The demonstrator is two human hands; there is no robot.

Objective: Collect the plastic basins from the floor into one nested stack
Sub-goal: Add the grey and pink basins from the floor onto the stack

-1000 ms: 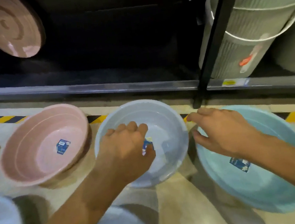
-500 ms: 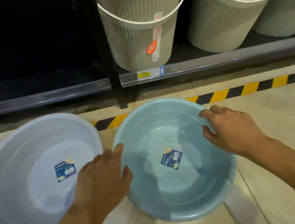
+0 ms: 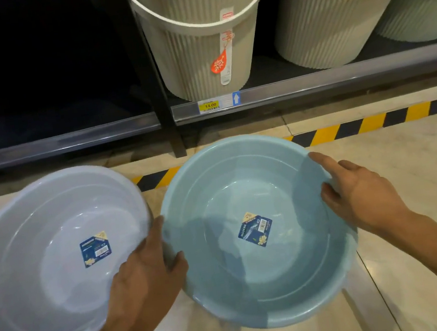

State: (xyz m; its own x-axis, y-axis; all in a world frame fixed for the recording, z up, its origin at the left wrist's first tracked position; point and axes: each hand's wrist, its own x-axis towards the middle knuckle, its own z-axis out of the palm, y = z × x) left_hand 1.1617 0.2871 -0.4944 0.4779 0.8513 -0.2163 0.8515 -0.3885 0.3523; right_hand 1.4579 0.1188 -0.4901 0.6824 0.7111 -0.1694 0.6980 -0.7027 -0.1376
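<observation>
Head view, left hand (image 3: 147, 270), right hand (image 3: 359, 197) gripping teal basin (image 3: 241, 179) rims (pale basin (image 3: 39, 214) alongside)

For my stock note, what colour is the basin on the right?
The basin is light teal blue; head view.

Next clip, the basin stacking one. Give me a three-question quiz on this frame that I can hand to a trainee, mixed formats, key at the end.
1. True or false: the teal basin sits nested inside the pale blue basin.
2. Where does the right hand grip the teal basin? A: its right rim. B: its floor. C: its left rim.
3. Fill in: the yellow price label on the shelf edge reads ___.
Key: 1 false, the two basins are side by side; 2 A; 3 14.00.
</observation>
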